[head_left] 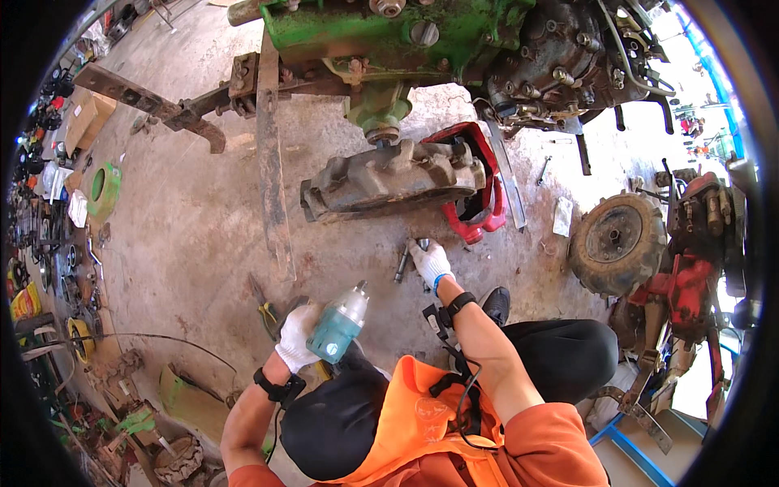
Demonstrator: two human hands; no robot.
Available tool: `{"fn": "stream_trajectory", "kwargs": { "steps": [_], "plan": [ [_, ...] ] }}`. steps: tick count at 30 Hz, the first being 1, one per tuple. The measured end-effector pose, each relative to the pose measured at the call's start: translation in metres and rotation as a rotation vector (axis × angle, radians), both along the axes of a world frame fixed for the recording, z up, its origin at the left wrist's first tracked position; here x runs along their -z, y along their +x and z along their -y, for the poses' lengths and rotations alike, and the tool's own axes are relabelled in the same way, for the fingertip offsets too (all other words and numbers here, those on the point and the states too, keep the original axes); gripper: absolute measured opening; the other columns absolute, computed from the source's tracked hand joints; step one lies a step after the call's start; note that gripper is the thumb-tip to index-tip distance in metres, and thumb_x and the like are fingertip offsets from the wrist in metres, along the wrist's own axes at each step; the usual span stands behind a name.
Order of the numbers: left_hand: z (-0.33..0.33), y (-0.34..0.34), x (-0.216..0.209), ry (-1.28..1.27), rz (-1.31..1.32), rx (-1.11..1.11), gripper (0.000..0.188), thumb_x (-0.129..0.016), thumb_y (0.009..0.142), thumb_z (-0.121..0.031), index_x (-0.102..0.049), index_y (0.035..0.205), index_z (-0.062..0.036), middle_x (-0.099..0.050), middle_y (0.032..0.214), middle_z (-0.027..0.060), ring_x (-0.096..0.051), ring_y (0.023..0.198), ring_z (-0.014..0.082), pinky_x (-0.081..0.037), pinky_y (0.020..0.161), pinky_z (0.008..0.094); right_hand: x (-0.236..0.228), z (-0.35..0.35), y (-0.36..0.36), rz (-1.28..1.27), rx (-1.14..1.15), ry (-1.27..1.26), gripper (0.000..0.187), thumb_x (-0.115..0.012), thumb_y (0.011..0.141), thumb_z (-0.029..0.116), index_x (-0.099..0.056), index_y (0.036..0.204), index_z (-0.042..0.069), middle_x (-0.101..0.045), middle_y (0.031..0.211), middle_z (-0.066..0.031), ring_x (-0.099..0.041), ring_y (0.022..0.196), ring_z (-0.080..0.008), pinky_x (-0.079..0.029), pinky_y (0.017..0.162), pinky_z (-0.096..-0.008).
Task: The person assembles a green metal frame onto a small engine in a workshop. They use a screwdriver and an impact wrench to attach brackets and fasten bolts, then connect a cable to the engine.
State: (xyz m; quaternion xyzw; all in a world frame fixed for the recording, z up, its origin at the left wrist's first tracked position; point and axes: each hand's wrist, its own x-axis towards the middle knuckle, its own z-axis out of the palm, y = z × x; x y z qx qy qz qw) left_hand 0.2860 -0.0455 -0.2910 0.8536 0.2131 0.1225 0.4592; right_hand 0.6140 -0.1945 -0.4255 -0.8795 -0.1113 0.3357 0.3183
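My left hand [298, 334], in a white work glove, is wrapped round the grip of a teal impact wrench [335, 328]. The tool's silver nose points up and away from me. Reaching down to the concrete, my gloved right hand [432, 263] has its fingers closed on a short metal socket [423, 243], partly hidden by the glove. Just left of that hand lies a longer dark socket [401, 266]. Beyond both hands a muddy lugged tyre [398, 180] lies beneath the green machine housing [389, 40], against a red metal frame [495, 213].
Yellow-handled pliers [266, 312] lie left of the wrench. A long rusty bar [272, 162] stretches along the floor side. At right stands a wheel [614, 231] beside red machinery [690, 296]. A spanner [543, 170] lies farther off. Parts crowd the left edge, near a green ring [104, 191].
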Motion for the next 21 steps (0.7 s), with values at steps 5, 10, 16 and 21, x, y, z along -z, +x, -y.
{"fn": "stream_trajectory", "kwargs": {
  "steps": [5,10,16,21],
  "plan": [
    [0.002,0.013,0.004,-0.046,0.154,0.053,0.03,-0.087,0.076,-0.026,-0.069,0.092,-0.0078,-0.063,0.077,0.0149,-0.066,0.073,0.0405,-0.051,0.065,0.0481,-0.059,-0.016,0.008,-0.715,0.645,0.45,0.039,-0.07,0.108,0.05,-0.061,0.091,0.016,-0.058,0.07,0.0006,-0.052,0.057,-0.0116,-0.045,0.053,-0.028],
    [0.001,0.017,-0.001,-0.264,0.126,0.076,0.03,-0.087,0.078,-0.023,-0.074,0.096,-0.0046,-0.067,0.082,0.0159,-0.067,0.076,0.0402,-0.052,0.068,0.045,-0.109,-0.051,-0.015,-1.312,0.668,0.844,0.054,-0.073,0.1,0.063,-0.054,0.081,0.016,-0.043,0.062,0.0047,-0.041,0.051,-0.0093,-0.039,0.051,-0.0247],
    [-0.003,0.017,-0.022,-0.045,0.162,0.107,0.054,-0.087,0.079,-0.026,-0.075,0.125,-0.0003,-0.076,0.095,0.0184,-0.074,0.086,0.0398,-0.057,0.077,0.0458,-0.128,-0.068,-0.035,-1.736,0.863,1.115,0.06,-0.073,0.099,0.064,-0.05,0.072,0.016,-0.042,0.061,0.0064,-0.038,0.05,-0.0078,-0.037,0.052,-0.0233],
    [-0.002,0.021,-0.031,-0.127,0.07,0.072,0.05,-0.086,0.08,-0.022,-0.073,0.122,0.001,-0.075,0.094,0.0172,-0.073,0.085,0.0384,-0.058,0.077,0.0428,-0.152,-0.077,-0.046,-1.696,0.774,1.145,0.064,-0.073,0.099,0.064,-0.043,0.066,0.018,-0.036,0.059,0.0071,-0.034,0.049,-0.0081,-0.034,0.051,-0.0247]
  ]
}}
